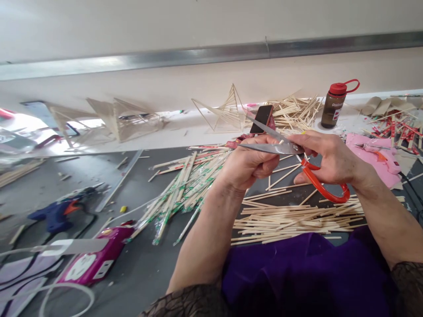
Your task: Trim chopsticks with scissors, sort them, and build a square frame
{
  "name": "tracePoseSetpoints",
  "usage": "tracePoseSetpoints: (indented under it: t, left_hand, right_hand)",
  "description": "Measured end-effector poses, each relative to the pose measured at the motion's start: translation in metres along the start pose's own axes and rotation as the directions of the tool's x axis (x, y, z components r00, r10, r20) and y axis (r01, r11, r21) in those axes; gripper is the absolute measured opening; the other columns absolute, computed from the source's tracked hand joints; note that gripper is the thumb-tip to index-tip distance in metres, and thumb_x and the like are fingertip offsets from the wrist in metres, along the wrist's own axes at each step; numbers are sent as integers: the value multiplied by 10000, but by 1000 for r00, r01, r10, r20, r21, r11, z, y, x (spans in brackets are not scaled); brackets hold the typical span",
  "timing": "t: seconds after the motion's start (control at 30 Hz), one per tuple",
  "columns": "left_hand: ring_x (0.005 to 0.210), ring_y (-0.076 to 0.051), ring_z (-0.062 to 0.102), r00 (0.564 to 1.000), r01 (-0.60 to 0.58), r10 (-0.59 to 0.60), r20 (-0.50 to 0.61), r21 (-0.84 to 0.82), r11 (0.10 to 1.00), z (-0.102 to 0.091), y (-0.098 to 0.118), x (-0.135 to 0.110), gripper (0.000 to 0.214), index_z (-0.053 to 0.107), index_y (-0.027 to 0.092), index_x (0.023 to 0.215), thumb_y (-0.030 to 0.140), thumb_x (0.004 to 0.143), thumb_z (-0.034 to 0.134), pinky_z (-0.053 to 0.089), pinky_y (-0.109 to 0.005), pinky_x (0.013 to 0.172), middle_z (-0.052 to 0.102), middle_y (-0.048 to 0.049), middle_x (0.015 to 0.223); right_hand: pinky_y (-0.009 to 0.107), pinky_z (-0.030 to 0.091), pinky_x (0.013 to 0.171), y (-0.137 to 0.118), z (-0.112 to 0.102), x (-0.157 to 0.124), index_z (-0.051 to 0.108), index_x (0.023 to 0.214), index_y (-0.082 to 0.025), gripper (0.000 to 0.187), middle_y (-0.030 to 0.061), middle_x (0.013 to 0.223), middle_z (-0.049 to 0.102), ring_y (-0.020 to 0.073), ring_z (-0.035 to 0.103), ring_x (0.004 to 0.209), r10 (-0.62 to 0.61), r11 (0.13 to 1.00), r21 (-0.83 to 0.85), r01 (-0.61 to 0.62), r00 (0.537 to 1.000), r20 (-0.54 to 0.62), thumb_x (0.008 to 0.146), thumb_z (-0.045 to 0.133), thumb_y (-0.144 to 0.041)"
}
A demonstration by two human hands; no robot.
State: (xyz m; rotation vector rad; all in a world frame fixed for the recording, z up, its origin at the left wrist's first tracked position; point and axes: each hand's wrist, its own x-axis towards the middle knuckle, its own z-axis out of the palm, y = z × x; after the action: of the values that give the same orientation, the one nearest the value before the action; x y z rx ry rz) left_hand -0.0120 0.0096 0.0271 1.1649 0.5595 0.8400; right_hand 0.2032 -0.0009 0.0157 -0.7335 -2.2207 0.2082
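My right hand (333, 156) grips a pair of scissors (310, 174) by its orange-red handles, with the two metal blades spread apart and pointing left. Just behind the blades, my left hand (253, 165) is closed in a fist. A small pale tip shows between the blades near its fingers; what the fist holds is mostly hidden. Below the hands lies a spread of bare wooden chopsticks (297, 218). Left of my left wrist is a pile of chopsticks in clear and green wrappers (185, 191).
A blue glue gun (57, 215) and a magenta box (99, 257) with cables lie at left. Stick-built models (115, 119) stand along the wall. Behind my hands are a phone (261, 119), a heap of sticks (294, 112) and a red-capped bottle (333, 108). Pink cloth (380, 154) lies right.
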Motion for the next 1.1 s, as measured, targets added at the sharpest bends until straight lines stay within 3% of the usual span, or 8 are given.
tracePoseSetpoints:
  t: [0.3,0.43,0.5,0.57,0.7,0.83,0.97,1.1]
  left_hand:
    - [331,-6,154,994,52,-52,100,-6,999,-3,-2,4,463,538,166,581,457,574,898,101,-151,310,316,93,387]
    - [339,-23,227,997,-47,54,-62,105,993,3,-3,4,416,593,163,635,465,597,877,120,-168,322,412,68,415]
    - [365,-37,305,951,-149,208,-228,249,957,7,-5,4,335,641,167,703,437,671,838,163,-182,341,515,42,479]
    - [401,-49,372,861,-226,381,-336,417,880,10,-9,5,244,667,180,739,384,737,800,219,-196,368,573,31,532]
    - [484,-75,456,733,-289,597,-326,645,707,10,-16,6,188,647,198,675,292,802,747,321,-215,441,579,31,550]
    - [501,-87,473,714,-296,654,-250,738,606,11,-14,2,130,677,206,717,252,838,696,368,-232,489,570,38,553]
    - [527,-93,492,705,-293,683,-190,800,524,13,-12,-4,75,711,210,809,234,856,658,393,-240,530,596,35,591]
    - [532,-95,489,703,-269,681,-203,811,519,14,-12,-6,90,706,207,790,239,857,655,388,-239,533,574,38,573]
  right_hand:
    - [316,462,701,-1,-3,-1,643,1270,-184,646,54,951,669,166,550,757,5,1000,0,-5,1000,10,731,807,-499]
    - [310,442,685,-5,-4,2,652,1252,-161,637,48,928,676,158,536,726,83,997,-8,-83,996,24,717,809,-467]
    - [303,428,666,-8,-2,4,664,1217,-163,593,39,907,677,150,521,697,160,987,-17,-159,987,29,717,800,-451]
    - [297,414,646,-10,0,5,674,1181,-166,539,37,907,680,145,511,679,222,975,-34,-221,975,26,727,784,-434]
    - [306,433,660,-12,6,5,647,1216,-179,560,68,1037,700,156,541,710,272,961,-54,-271,962,13,735,773,-437]
    - [349,470,716,-10,9,3,608,1260,-197,655,107,1156,688,182,576,761,252,964,-87,-252,968,-2,710,791,-500]
    - [364,481,732,-7,9,2,594,1284,-175,686,108,1075,688,203,591,794,198,975,-93,-200,980,-24,721,784,-517]
    - [345,488,712,-6,9,2,607,1271,-162,679,107,1072,696,185,589,763,161,986,-41,-163,986,-46,729,776,-534]
